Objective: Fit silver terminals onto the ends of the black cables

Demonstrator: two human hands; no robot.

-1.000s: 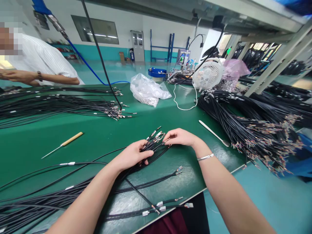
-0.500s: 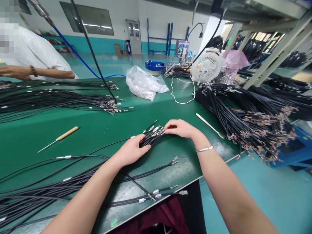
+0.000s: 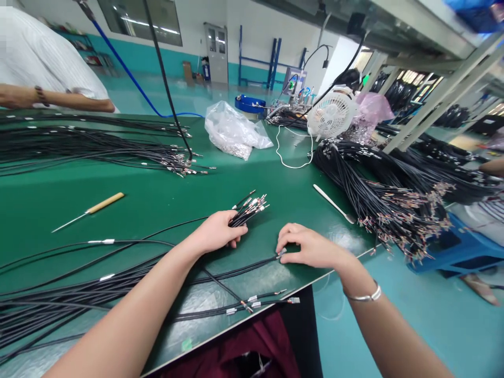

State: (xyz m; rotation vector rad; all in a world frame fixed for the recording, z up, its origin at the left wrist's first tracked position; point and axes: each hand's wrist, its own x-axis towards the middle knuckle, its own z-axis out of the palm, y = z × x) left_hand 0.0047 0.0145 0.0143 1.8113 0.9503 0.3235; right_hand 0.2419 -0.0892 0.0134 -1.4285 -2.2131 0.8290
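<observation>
One clear bag (image 3: pixel 225 119): silvery pieces (image 3: pixel 238 150) | left grip (image 3: pixel 219 232): clasping cable bundle (image 3: pixel 249 214) | right grip (image 3: pixel 309 248): at connectors (image 3: pixel 282 252), hold unclear

From my remote seat I see a deep green tabletop (image 3: pixel 165 202), black cables (image 3: pixel 84 299) banded with white sleeves (image 3: pixel 107 276), and a held cable bundle (image 3: pixel 247 216), also black, with silver, white and orange tips. The loose cable pile (image 3: pixel 350 176) is black too, its ends flecked red, orange and white, and I pick out a white fan (image 3: pixel 328 118), a translucent pink bag (image 3: pixel 374 107), a bright blue stool (image 3: pixel 435 254) and an awl's yellow-tan handle (image 3: pixel 105 202). My feed also gives me a silver bracelet (image 3: pixel 368 296), maroon clothing (image 3: pixel 268 336), a co-worker's finely striped white shirt (image 3: pixel 51 63), and a wall (image 3: pixel 195 21) coloured white over turquoise.
</observation>
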